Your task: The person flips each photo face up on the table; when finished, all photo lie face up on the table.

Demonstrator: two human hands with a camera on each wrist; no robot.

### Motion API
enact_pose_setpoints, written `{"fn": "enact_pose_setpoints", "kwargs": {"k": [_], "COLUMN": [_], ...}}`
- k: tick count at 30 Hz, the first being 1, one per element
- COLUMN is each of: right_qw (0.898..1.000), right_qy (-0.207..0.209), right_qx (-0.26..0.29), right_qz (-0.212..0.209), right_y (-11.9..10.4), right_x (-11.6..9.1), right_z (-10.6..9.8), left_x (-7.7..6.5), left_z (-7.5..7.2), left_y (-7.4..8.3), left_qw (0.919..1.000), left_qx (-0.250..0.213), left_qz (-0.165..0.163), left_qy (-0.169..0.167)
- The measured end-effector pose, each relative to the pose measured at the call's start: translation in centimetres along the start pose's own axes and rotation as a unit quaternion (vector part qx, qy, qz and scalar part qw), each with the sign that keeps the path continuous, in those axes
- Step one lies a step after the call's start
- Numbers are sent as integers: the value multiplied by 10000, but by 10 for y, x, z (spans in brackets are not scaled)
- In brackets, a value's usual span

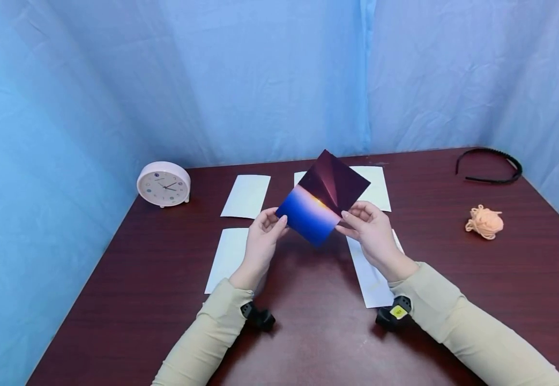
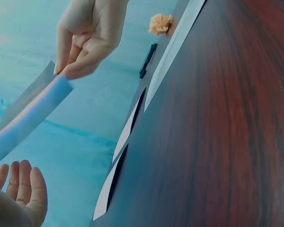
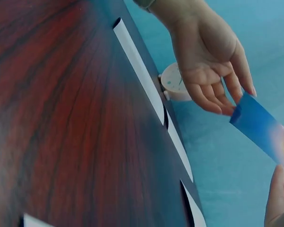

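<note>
Above the table's (image 1: 318, 327) middle, the left hand (image 1: 260, 241) and right hand (image 1: 373, 233) each pinch a corner of a photo (image 1: 305, 214): seemingly a holding step. Lowering it would likely call for even grips. Bare wood runs toward the table's near side; at least 4 sheets (image 1: 246, 196), partly hidden, lie farther in.

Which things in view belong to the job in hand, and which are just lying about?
Part of the job:
picture sheet, pinched by the left hand and right hand
white sheets, probably, being laid out nearest the hands

Apparently just lying about:
round clock, left
black headband, far right
peach yarn ball, right
</note>
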State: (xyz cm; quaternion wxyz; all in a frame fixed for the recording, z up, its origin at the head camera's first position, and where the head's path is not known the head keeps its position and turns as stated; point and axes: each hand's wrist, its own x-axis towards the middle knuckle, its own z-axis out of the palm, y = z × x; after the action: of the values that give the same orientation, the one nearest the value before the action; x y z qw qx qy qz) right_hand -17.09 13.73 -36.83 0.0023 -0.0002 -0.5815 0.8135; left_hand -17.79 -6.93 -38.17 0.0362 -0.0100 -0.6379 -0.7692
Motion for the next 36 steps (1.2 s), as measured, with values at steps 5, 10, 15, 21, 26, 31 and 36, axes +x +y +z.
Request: {"fn": "enact_pose_setpoints", "kwargs": {"k": [5, 10, 15, 21, 26, 31, 36], "right_qw": [9986, 9963, 9959, 9952, 9956, 9952, 9785], "right_qy": [293, 421, 435, 429, 456, 710, 1100], "right_qx": [413, 702, 756, 805, 715, 36, -1370], "right_qz": [-116, -244, -245, -353, -406, -667, -1079], "right_y": [5, 9, 12, 15, 14, 7, 0], "right_x": [1, 0, -1, -2, 1, 7, 12], "right_z": [8, 17, 19, 16, 7, -8, -21], "left_x": [1, 1, 2, 3, 2, 2, 0], "left_z": [9, 15, 16, 16, 12, 7, 1], "left_y": [-1, 0, -2, -4, -5, -5, -7], "left_qw": [9996, 9985, 9952, 9932, 9943, 9966, 9983], "left_qx": [-255, -350, -687, -808, -709, -400, 16], "left_qz": [59, 154, 271, 481, 504, 425, 414], "left_qy": [84, 383, 650, 683, 619, 584, 420]}}
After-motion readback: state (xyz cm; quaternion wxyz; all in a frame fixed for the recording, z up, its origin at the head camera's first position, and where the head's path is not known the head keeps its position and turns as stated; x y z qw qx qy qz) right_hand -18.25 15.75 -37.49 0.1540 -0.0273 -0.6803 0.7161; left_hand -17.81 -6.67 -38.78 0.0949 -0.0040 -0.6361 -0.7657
